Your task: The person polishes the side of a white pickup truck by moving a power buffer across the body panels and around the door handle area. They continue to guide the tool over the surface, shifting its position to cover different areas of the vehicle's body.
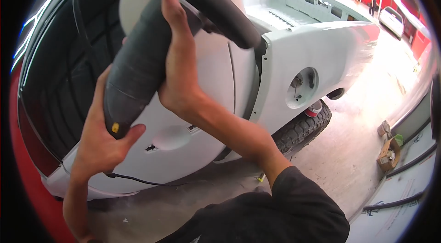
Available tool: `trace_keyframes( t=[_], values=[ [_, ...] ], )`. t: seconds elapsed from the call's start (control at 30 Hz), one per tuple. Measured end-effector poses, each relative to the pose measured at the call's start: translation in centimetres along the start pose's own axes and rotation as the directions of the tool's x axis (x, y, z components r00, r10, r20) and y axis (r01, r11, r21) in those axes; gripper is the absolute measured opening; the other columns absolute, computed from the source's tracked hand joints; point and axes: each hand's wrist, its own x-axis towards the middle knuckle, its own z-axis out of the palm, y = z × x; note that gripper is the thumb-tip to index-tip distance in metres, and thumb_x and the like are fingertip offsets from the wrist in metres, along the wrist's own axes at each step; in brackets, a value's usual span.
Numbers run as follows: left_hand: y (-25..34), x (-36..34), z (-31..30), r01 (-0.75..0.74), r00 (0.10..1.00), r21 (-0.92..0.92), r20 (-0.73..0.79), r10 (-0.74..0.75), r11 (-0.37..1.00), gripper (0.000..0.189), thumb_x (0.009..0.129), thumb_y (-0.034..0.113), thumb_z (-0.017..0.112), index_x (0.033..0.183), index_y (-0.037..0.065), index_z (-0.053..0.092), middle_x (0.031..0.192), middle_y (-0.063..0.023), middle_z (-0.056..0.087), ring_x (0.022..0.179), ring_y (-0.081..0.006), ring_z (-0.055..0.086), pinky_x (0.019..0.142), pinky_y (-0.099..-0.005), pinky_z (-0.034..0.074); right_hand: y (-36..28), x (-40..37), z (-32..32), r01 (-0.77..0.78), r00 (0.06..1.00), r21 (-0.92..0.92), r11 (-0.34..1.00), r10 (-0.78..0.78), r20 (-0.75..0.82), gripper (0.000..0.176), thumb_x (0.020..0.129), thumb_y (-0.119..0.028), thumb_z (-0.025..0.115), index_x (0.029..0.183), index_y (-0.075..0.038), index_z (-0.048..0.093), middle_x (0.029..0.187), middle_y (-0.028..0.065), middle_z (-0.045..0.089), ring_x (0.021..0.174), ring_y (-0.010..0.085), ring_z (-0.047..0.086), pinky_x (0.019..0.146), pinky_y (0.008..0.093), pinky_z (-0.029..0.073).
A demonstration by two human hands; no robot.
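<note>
Both of my hands grip a dark grey, corded power polisher (135, 59), held up at a slant against the pale truck cab (206, 91). My left hand (103, 146) wraps its lower end, thumb beside a small yellow switch (115, 127). Higher up, my right hand (179, 54) is closed round the body, with the thumb pointing up along it. A thick black curved handle (220, 8) arcs over the tool's head. Behind the head shows a pale rounded surface (131, 11), partly covered by the tool. A black cord (142, 181) trails from below my left hand.
To the right stands the truck bed's side panel (317, 50), with a round fuel-filler recess (303, 87). Under it are a tyre (305, 128) and a red-and-white tub (313, 108). A cardboard box (388, 154) sits by the right wall. A person (373, 5) stands far back.
</note>
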Motion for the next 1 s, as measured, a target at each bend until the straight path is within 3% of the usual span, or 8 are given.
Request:
trace_keyframes(
  t=[0.1, 0.13, 0.3, 0.4, 0.5, 0.8, 0.9, 1.0],
  values=[
    [-2.2, -2.9, 1.9, -0.012, 0.993, 0.055, 0.122, 0.006, 0.998, 0.105, 0.077, -0.001, 0.079, 0.162, 0.001, 0.017, 0.148, -0.0244, 0.049, 0.141, -0.0335, 0.049, 0.117, -0.0409, 0.036, 0.0, -5.6, -1.8, -0.072, 0.991, 0.041, 0.997, 0.076, -0.109, 0.068, 0.09, -0.069, 0.066, 0.112, -0.005, 0.059, 0.097, 0.0108, 0.066, 0.085, 0.0252, 0.07, 0.077, 0.0422, 0.061],
    [-2.4, -3.8, 2.6, 0.15, 0.976, -0.08, 0.173, -0.135, 0.985, 0.102, 0.077, 0.001, 0.08, 0.16, 0.004, 0.021, 0.144, -0.0273, 0.052, 0.136, -0.0394, 0.054, 0.114, -0.0431, 0.04, 0.9, -7.1, -2.7, -0.091, 0.984, 0.098, 0.991, 0.104, -0.143, 0.069, 0.093, -0.069, 0.062, 0.114, -0.003, 0.059, 0.098, 0.0126, 0.067, 0.086, 0.0264, 0.07, 0.078, 0.043, 0.061],
    [-6.9, -8.6, 4.9, 0.216, 0.932, -0.061, 0.312, -0.187, 0.975, 0.098, 0.077, 0.001, 0.078, 0.158, 0.011, 0.024, 0.13, -0.0294, 0.061, 0.116, -0.0516, 0.063, 0.098, -0.0494, 0.051, 5.3, -14.1, -6.4, -0.04, 0.986, -0.005, 0.999, 0.039, -0.161, 0.078, 0.09, -0.075, 0.053, 0.122, -0.004, 0.055, 0.112, 0.0146, 0.06, 0.099, 0.0323, 0.066, 0.083, 0.0485, 0.057],
    [-10.0, -11.9, 5.1, 0.102, 0.939, 0.056, 0.324, -0.114, 0.993, 0.103, 0.073, 0.002, 0.079, 0.158, 0.011, 0.022, 0.124, -0.0285, 0.063, 0.105, -0.0522, 0.067, 0.09, -0.0507, 0.054, 8.6, -17.1, -7.6, -0.05, 0.986, -0.026, 0.998, 0.045, -0.163, 0.081, 0.086, -0.077, 0.054, 0.126, -0.006, 0.051, 0.114, 0.0143, 0.057, 0.102, 0.033, 0.063, 0.086, 0.0502, 0.054],
    [-13.7, -15.1, 5.7, 0.092, 0.956, -0.037, 0.282, -0.078, 0.995, 0.103, 0.074, 0.005, 0.076, 0.158, 0.011, 0.018, 0.107, -0.0284, 0.068, 0.09, -0.0508, 0.068, 0.077, -0.0561, 0.054, 11.3, -18.9, -7.0, -0.081, 0.99, -0.123, 0.989, 0.065, -0.124, 0.081, 0.084, -0.074, 0.054, 0.128, -0.006, 0.048, 0.114, 0.0144, 0.056, 0.103, 0.0328, 0.062, 0.088, 0.0501, 0.053],
    [-21.7, -22.6, 3.3, 0.183, 0.965, -0.119, 0.212, -0.155, 0.976, 0.106, 0.069, 0.004, 0.076, 0.16, 0.01, 0.021, 0.113, -0.0274, 0.068, 0.094, -0.0487, 0.069, 0.082, -0.0535, 0.056, 19.4, -22.2, -5.1, -0.194, 0.976, -0.322, 0.927, 0.214, 0.027, 0.09, 0.086, -0.077, 0.051, 0.129, 0.002, 0.048, 0.118, 0.0146, 0.055, 0.108, 0.0297, 0.063, 0.09, 0.0425, 0.055],
    [-22.4, -23.3, 2.2, 0.272, 0.936, -0.14, 0.267, -0.229, 0.952, 0.106, 0.069, 0.006, 0.076, 0.16, 0.009, 0.022, 0.113, -0.0263, 0.068, 0.094, -0.0479, 0.07, 0.082, -0.0533, 0.056, 20.9, -22.7, -4.1, -0.261, 0.965, -0.285, 0.922, 0.255, -0.059, 0.092, 0.086, -0.079, 0.05, 0.129, 0.002, 0.049, 0.117, 0.0145, 0.056, 0.109, 0.0293, 0.063, 0.092, 0.0422, 0.056],
    [-22.7, -23.1, 2.2, 0.215, 0.955, -0.136, 0.238, -0.178, 0.967, 0.103, 0.072, 0.001, 0.074, 0.159, 0.009, 0.02, 0.11, -0.0307, 0.068, 0.093, -0.053, 0.068, 0.08, -0.055, 0.056, 21.1, -22.4, -4.3, -0.225, 0.974, -0.271, 0.936, 0.223, -0.04, 0.09, 0.086, -0.077, 0.051, 0.129, 0.003, 0.049, 0.115, 0.0147, 0.056, 0.11, 0.0306, 0.063, 0.092, 0.0433, 0.056]
  ],
)
